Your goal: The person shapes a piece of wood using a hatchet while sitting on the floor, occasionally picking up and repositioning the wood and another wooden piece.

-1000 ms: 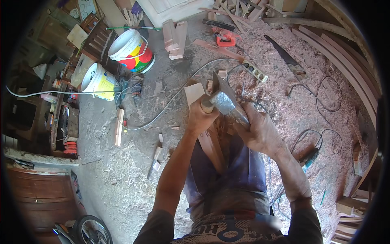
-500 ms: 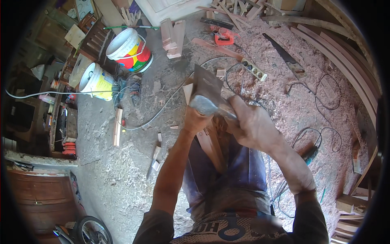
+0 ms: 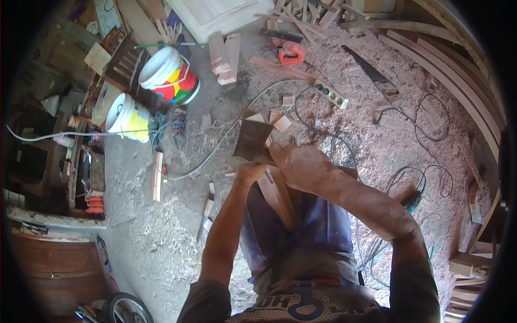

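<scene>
My right hand (image 3: 301,166) is closed round the handle of a hatchet with a broad, dark metal head (image 3: 252,139). The end of its handle (image 3: 349,172) sticks out to the right beyond my wrist. Just below the head, my left hand (image 3: 251,173) is closed at the upper end of a pale piece of wood (image 3: 278,198). This wood slants down between my thighs and has a small dark mark near its top. My left fingertips are hidden on the far side. Small wood offcuts (image 3: 281,123) lie on the floor beyond the head.
Two paint buckets (image 3: 171,81) (image 3: 127,117) stand at the far left. A power strip (image 3: 330,95), a handsaw (image 3: 371,72) and a red power tool (image 3: 291,54) lie ahead among shavings. Cables (image 3: 417,126) loop on the right. A chisel-like tool (image 3: 205,215) lies left of my left arm.
The hatchet head has come down and a little left, turning its broad face up. My right hand has moved down and left with it. My left hand has dropped slightly.
</scene>
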{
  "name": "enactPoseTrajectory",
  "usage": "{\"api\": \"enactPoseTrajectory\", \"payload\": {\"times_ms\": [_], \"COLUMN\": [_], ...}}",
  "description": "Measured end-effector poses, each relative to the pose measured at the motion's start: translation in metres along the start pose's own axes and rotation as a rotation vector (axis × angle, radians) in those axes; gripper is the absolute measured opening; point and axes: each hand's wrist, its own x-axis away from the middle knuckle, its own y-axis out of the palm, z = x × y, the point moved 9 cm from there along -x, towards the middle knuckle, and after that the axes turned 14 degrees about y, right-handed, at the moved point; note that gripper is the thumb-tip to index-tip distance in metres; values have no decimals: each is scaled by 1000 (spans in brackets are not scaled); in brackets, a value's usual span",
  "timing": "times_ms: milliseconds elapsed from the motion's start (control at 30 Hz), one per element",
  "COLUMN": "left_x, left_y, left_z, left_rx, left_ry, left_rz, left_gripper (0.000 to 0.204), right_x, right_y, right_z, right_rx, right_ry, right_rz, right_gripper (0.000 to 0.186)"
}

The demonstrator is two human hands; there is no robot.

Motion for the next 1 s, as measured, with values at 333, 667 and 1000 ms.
{"api": "enactPoseTrajectory", "payload": {"times_ms": [333,667,1000], "left_x": [6,-10,-3], "left_y": [-2,-2,-5], "left_z": [8,13,33], "left_rx": [16,88,34], "left_ry": [-1,-94,40], "left_rz": [-46,60,77], "left_gripper": [24,18,31], "right_x": [-3,16,31], "right_y": [5,-27,-42], "right_z": [-1,17,8], "right_rx": [-69,-437,-356], "right_ry": [25,43,5], "right_rz": [-28,90,86], "right_gripper": [37,31,33]}}
